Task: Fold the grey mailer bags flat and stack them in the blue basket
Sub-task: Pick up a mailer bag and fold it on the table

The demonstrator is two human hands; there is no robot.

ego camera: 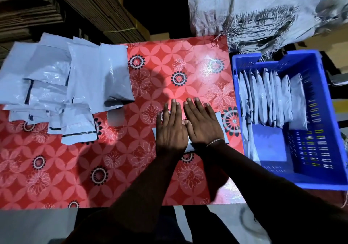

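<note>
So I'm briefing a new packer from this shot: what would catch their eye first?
Probably the two hands, left hand and right hand, pressing a grey mailer bag flat on the red flowered table. Next, the blue basket at right with folded bags standing in a row, and the loose pile of mailers at left.

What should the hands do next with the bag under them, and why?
Probably the right hand should grip the bag and carry it to the basket. Both hands, the left hand too, lie flat with straight fingers on it, so it looks pressed flat already. Folded bags stand in a row in the basket, with bare floor in front of them.
</note>
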